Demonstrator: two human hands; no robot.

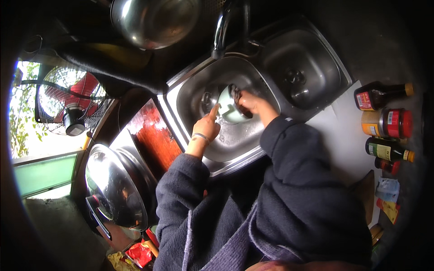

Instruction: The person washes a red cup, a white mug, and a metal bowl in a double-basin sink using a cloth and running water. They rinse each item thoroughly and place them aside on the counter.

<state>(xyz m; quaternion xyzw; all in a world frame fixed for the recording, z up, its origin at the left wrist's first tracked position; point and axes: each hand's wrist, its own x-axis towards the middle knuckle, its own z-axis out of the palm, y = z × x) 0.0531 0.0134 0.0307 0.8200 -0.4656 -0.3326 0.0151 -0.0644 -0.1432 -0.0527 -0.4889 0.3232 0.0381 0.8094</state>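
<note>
A pale green cup [234,113], which seems to have a handle, is tilted on its side in the left basin [191,88] of a stainless steel double sink. My left hand [206,127] wears a thin bracelet and touches the cup's near left side; its grip there is hard to make out. On the cup's dark rim side, my right hand [250,101] is closed on a dark scrubber or cloth [234,93], blurred and partly hidden by the fingers. Beneath the cup, the basin floor looks wet, and a drain [208,100] lies to the left.
A faucet [220,34] hangs over the basin's far edge. The second basin [305,64] lies to the right. Bottles and jars [386,122] line the right side. A lidded metal pot [118,186] stands left, below a fan [71,98]; a metal pan [154,22] is at the top.
</note>
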